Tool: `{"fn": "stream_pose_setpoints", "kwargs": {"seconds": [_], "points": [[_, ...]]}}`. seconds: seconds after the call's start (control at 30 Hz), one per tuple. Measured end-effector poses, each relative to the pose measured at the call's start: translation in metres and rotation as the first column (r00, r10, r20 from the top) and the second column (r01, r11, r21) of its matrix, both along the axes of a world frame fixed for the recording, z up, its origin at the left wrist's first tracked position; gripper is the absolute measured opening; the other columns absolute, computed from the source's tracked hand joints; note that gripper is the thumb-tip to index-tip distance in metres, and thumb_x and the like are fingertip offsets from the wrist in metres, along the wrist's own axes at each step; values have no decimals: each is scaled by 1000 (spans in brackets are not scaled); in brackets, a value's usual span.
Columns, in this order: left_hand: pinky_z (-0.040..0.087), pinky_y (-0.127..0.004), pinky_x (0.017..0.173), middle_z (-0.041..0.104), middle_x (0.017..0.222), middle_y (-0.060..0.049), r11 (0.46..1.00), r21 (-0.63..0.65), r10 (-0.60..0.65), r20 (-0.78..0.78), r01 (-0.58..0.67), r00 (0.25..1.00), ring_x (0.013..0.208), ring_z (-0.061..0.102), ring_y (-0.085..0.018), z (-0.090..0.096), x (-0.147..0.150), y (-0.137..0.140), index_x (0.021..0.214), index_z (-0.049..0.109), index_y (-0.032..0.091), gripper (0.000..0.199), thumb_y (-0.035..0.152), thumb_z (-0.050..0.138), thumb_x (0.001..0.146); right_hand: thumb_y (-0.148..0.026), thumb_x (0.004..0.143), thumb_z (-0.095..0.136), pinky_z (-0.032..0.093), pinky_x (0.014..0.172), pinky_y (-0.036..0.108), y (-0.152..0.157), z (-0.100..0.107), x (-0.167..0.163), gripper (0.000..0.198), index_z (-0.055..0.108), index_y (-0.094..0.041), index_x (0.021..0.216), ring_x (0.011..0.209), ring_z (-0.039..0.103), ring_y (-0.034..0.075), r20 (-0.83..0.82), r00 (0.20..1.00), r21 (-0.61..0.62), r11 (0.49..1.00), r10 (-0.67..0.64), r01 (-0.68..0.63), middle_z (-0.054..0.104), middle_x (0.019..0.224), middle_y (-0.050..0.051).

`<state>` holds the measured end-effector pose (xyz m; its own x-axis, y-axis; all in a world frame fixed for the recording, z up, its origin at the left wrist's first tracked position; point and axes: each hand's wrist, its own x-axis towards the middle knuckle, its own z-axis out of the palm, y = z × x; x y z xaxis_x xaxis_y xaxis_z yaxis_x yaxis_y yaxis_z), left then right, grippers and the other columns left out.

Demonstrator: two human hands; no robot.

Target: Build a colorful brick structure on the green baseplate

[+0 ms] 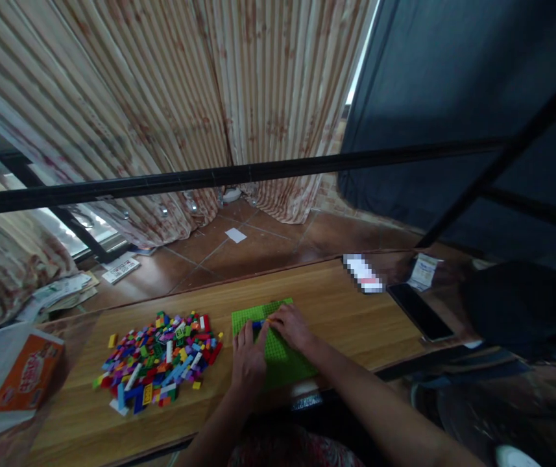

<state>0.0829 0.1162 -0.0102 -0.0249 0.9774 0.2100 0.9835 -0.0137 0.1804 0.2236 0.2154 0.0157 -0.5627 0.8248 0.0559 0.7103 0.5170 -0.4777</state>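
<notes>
On the wooden table a green baseplate (283, 358) lies in front of me, partly covered by my hands. Near its far left part sits a blue brick (257, 323). My left hand (248, 357) is closed about that blue brick, its fingertips on both sides of it. Just to the right, my right hand (293, 326) pinches a small orange brick (271, 320) close to the blue one. Whether the two bricks touch is too small to tell. Left of the baseplate spreads a pile of loose colourful bricks (161, 357).
A clear plastic box with an orange label (27, 373) stands at the table's left end. Toward the right lie a lit phone (362, 274), a dark phone (421, 311) and a small packet (423, 271). A black metal rail (239, 174) crosses beyond the table.
</notes>
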Motion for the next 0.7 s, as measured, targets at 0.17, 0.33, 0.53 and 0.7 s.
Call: {"fn": "stream_pose_setpoints", "kwargs": {"seconds": [0.17,0.33,0.53,0.7], "points": [[48,-47,96,52,136,-17,971,230,-78,37,67,996,125,50,-29,-34,-12,-17,138,48,15,55,4,34,86,-28,85,64,41,84,28,-8,8,6,15,75,-24,96,93,59,17,13,999,-18,999,31,-31,70,91,3],[49,-47,98,53,134,-19,931,342,-165,97,123,982,127,49,-27,-40,-16,-25,139,39,10,50,7,35,89,-23,87,57,42,74,28,0,20,-11,21,75,-21,76,77,63,18,113,993,-20,999,-26,28,71,77,5],[49,-50,99,49,134,-19,954,299,-77,317,-23,945,128,49,-29,-22,-16,-33,125,46,14,37,12,45,88,-29,96,41,41,87,32,7,24,-62,31,70,-19,92,95,60,21,136,983,82,990,-126,116,69,97,10],[48,-49,100,51,128,-15,963,247,-26,480,-107,877,124,51,-27,-6,-13,-40,113,46,18,34,9,55,81,-40,96,38,34,97,42,6,15,-81,40,57,-17,123,115,48,27,101,985,123,984,-140,127,58,126,13]]}}
